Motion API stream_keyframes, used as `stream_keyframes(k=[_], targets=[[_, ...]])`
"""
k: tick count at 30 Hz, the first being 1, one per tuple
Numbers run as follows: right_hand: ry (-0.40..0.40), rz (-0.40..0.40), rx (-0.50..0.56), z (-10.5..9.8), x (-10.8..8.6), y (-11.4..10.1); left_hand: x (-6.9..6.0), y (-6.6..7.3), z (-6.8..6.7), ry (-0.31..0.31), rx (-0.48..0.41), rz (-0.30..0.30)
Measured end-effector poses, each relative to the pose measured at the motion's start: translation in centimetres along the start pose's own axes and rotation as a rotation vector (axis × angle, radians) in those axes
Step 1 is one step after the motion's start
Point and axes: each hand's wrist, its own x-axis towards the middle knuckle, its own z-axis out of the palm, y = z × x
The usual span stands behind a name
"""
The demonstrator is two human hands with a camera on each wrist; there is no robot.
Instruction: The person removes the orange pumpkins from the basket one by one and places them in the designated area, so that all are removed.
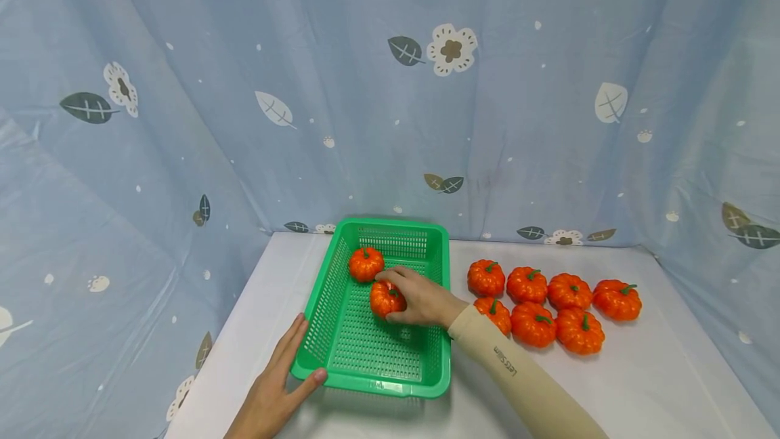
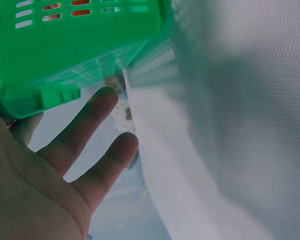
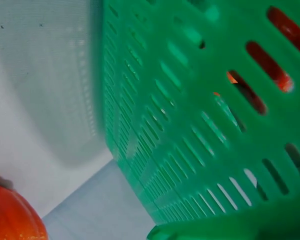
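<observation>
A green plastic basket (image 1: pixel 380 385) with slotted walls stands on the white table. Inside it my right hand (image 1: pixel 420 298) grips a small orange toy pumpkin (image 1: pixel 384 301) with a green stem, thumb and fingers around its right side. Another toy pumpkin (image 1: pixel 366 264) sits near the basket's back left corner. My left hand (image 1: pixel 274 381) rests against the basket's front left corner, its fingers straight and spread along the side. The left wrist view shows those fingers (image 2: pixel 85 125) beside the green wall. In the right wrist view the basket wall (image 3: pixel 155 125) hides my right hand.
Right of the basket, several more toy pumpkins (image 1: pixel 567 291) stand in two rows on the white table (image 1: pixel 658 371). A blue curtain (image 1: pixel 365 120) with leaf and flower prints hangs behind and at both sides.
</observation>
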Motion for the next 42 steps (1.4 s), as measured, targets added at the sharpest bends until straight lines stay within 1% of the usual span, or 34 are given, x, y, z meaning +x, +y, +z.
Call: stream_keyframes(k=[6,10,16,24,28,34,42], targets=[[0.053,-0.023,0.043,-0.7,-0.4,-0.2,0.0,0.0,0.0,-0.005,-0.003,0.004],[0.085,-0.035,0.051,-1.3,-0.9,-0.5,0.0,0.0,0.0,0.002,-0.004,0.021],[0.135,-0.037,0.078,-2.7,-1.9,-1.6,0.0,-0.2,0.1,0.015,0.001,0.043],[0.216,-0.081,0.088,-4.7,-3.5,-3.4,0.0,-0.3,0.2,0.02,-0.013,0.025],[0.257,-0.091,0.105,-5.6,-4.5,-3.8,0.0,-0.3,0.2,0.025,-0.017,0.03],[0.293,-0.062,0.14,-6.4,-6.3,-3.3,0.0,-0.4,0.2,0.024,-0.022,0.034],[0.356,-0.011,0.13,-7.4,-9.0,-1.5,0.1,-0.4,0.1,0.014,-0.013,0.033]])
